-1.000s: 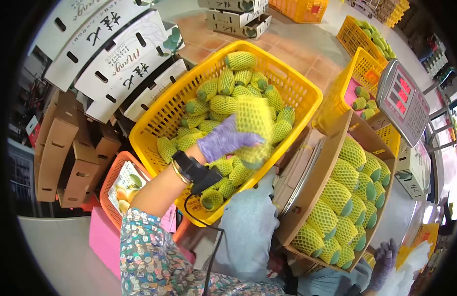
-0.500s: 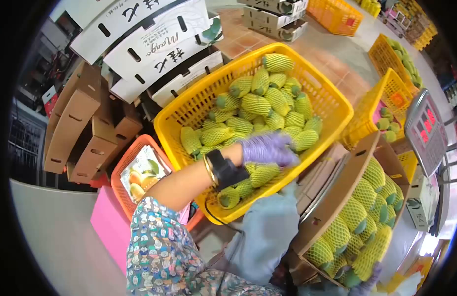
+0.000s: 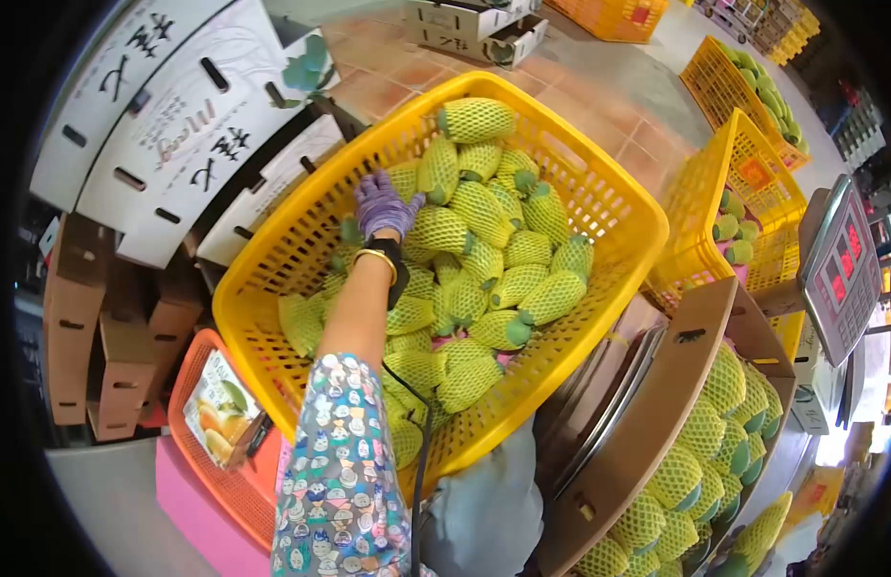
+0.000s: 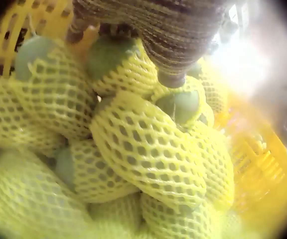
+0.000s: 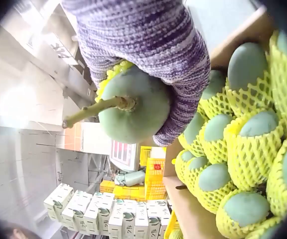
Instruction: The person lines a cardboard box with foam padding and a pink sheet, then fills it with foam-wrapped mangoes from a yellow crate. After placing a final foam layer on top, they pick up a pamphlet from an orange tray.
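Note:
My left hand (image 3: 386, 207), in a purple knit glove, reaches into the left side of a yellow basket (image 3: 609, 159) filled with mangoes in yellow foam nets. Its fingers are spread over the netted fruit; in the left wrist view, fingertips (image 4: 172, 77) lie right at a green mango (image 4: 111, 55). In the right wrist view, my gloved right hand (image 5: 148, 45) grips a green mango (image 5: 136, 107) with a stem, its net mostly hidden by the fingers. In the head view this hand is out of sight, but a netted mango (image 3: 763, 529) shows at the lower right.
A cardboard box (image 3: 647, 423) of netted mangoes stands on the right, beside a scale (image 3: 840, 274) with red digits. Farther back are more yellow crates (image 3: 734, 207). White mango cartons (image 3: 186, 125) rise on the left, above an orange basket (image 3: 191, 385) with a printed picture.
My left hand carried a netted mango rightward across the basket, then moved back to its left side without it. A netted mango appeared by my right hand beside the box.

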Tool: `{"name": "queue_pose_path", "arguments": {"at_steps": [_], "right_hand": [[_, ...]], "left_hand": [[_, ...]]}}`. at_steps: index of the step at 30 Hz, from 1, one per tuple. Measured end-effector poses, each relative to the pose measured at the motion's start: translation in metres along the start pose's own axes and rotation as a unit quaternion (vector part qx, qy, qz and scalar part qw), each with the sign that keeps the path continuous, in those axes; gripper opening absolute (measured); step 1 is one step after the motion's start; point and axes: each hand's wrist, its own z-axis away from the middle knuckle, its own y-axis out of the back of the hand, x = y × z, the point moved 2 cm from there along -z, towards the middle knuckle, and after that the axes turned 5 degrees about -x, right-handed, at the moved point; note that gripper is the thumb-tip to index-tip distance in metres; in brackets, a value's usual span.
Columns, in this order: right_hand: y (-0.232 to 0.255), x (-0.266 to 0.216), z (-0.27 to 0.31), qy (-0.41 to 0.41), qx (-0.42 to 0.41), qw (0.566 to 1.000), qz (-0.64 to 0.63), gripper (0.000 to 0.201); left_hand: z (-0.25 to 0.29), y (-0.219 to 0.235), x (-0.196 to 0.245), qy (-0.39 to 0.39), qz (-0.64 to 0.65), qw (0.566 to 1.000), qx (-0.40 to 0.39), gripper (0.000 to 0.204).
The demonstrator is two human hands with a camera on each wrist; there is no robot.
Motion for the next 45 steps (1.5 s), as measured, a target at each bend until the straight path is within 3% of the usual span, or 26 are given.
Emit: {"name": "queue_pose_path", "arguments": {"at_steps": [1, 4, 8, 10, 11, 12, 14, 16, 18, 21, 22, 23, 24, 25, 26, 28, 31, 34, 36, 38, 39, 40, 41, 42, 44, 45], "right_hand": [[0.001, 0.0, -0.001, -0.006, -0.004, 1.0, -0.004, 0.07], [-0.003, 0.005, -0.008, -0.026, -0.025, 0.996, -0.079, 0.068], [-0.013, 0.012, -0.018, -0.134, -0.111, 0.939, -0.297, 0.066], [-0.016, 0.014, -0.021, -0.18, -0.154, 0.901, -0.363, 0.065], [-0.012, 0.017, -0.021, -0.173, -0.155, 0.901, -0.368, 0.065], [-0.002, 0.017, -0.02, -0.126, -0.13, 0.93, -0.319, 0.065], [0.017, 0.013, -0.013, -0.076, -0.091, 0.956, -0.268, 0.065], [0.026, 0.011, -0.008, -0.087, -0.094, 0.944, -0.304, 0.066], [0.029, 0.011, -0.005, -0.105, -0.137, 0.926, -0.336, 0.064], [0.012, 0.008, -0.003, -0.099, -0.19, 0.93, -0.298, 0.055], [0.023, 0.023, 0.0, -0.051, -0.151, 0.943, -0.293, 0.057], [0.039, 0.04, 0.003, 0.002, -0.101, 0.954, -0.283, 0.06], [0.028, 0.036, 0.014, -0.043, -0.064, 0.949, -0.306, 0.056], [0.021, 0.031, 0.022, -0.035, -0.05, 0.959, -0.277, 0.051], [0.015, 0.029, 0.019, -0.024, -0.1, 0.978, -0.183, 0.049], [-0.004, 0.014, 0.023, 0.042, -0.158, 0.977, -0.137, 0.052], [-0.012, 0.005, 0.02, 0.105, -0.177, 0.976, -0.07, 0.062], [-0.009, 0.009, 0.003, 0.12, -0.176, 0.977, -0.032, 0.067], [-0.01, 0.013, -0.005, 0.128, -0.153, 0.979, -0.033, 0.065], [-0.005, 0.017, -0.012, 0.161, -0.144, 0.976, 0.024, 0.065], [-0.002, 0.017, -0.013, 0.176, -0.113, 0.938, 0.277, 0.065], [0.002, 0.016, -0.014, 0.175, -0.075, 0.837, 0.514, 0.068], [-0.003, 0.001, 0.002, 0.159, -0.076, 0.75, 0.637, 0.073], [0.002, 0.002, 0.0, 0.158, -0.072, 0.752, 0.636, 0.073], [0.013, 0.006, -0.008, 0.183, -0.098, 0.73, 0.651, 0.07], [0.02, 0.004, -0.01, 0.21, -0.097, 0.75, 0.62, 0.065]], "left_hand": [[0.004, 0.002, 0.009, 0.056, 0.01, 0.998, -0.011, 0.081], [0.009, 0.01, 0.014, 0.108, -0.003, 0.993, -0.044, 0.081], [0.006, 0.015, -0.002, 0.063, 0.017, 0.997, -0.045, 0.08], [0.015, 0.022, -0.002, 0.055, 0.098, 0.993, -0.046, 0.08], [0.015, 0.023, -0.005, 0.035, 0.116, 0.992, -0.035, 0.077], [0.013, 0.021, -0.007, 0.015, 0.135, 0.99, -0.029, 0.074], [0.015, 0.027, -0.016, 0.049, 0.216, 0.975, -0.005, 0.064], [-0.006, 0.018, -0.045, 0.066, 0.33, 0.942, 0.004, 0.065], [0.004, 0.023, -0.062, 0.106, 0.543, 0.828, -0.088, 0.056], [0.053, 0.052, -0.067, -0.04, 0.69, 0.679, -0.247, 0.036], [0.076, 0.067, -0.058, -0.098, 0.704, 0.644, -0.283, 0.032], [0.112, 0.094, -0.039, -0.083, 0.713, 0.62, -0.315, 0.029], [0.127, 0.104, -0.029, -0.175, 0.644, 0.66, -0.346, 0.031], [0.145, 0.116, -0.017, -0.217, 0.609, 0.661, -0.381, 0.042], [0.172, 0.131, -0.003, -0.21, 0.611, 0.639, -0.417, 0.048], [0.224, 0.145, 0.031, -0.24, 0.584, 0.618, -0.468, 0.055], [0.303, 0.157, 0.08, -0.239, 0.528, 0.557, -0.595, 0.056], [0.36, 0.131, 0.108, -0.206, 0.491, 0.504, -0.68, 0.054], [0.399, 0.117, 0.124, -0.221, 0.488, 0.509, -0.674, 0.054], [0.425, 0.092, 0.131, -0.284, 0.456, 0.618, -0.574, 0.056], [0.436, 0.088, 0.137, -0.335, 0.371, 0.659, -0.563, 0.063], [0.429, 0.051, 0.137, -0.478, 0.259, 0.69, -0.478, 0.068], [0.435, 0.069, 0.142, -0.541, 0.092, 0.705, -0.448, 0.069], [0.441, 0.091, 0.146, -0.588, -0.078, 0.698, -0.402, 0.07], [0.434, 0.106, 0.148, -0.59, -0.059, 0.702, -0.394, 0.069], [0.424, 0.112, 0.147, -0.587, -0.039, 0.709, -0.39, 0.068]]}}
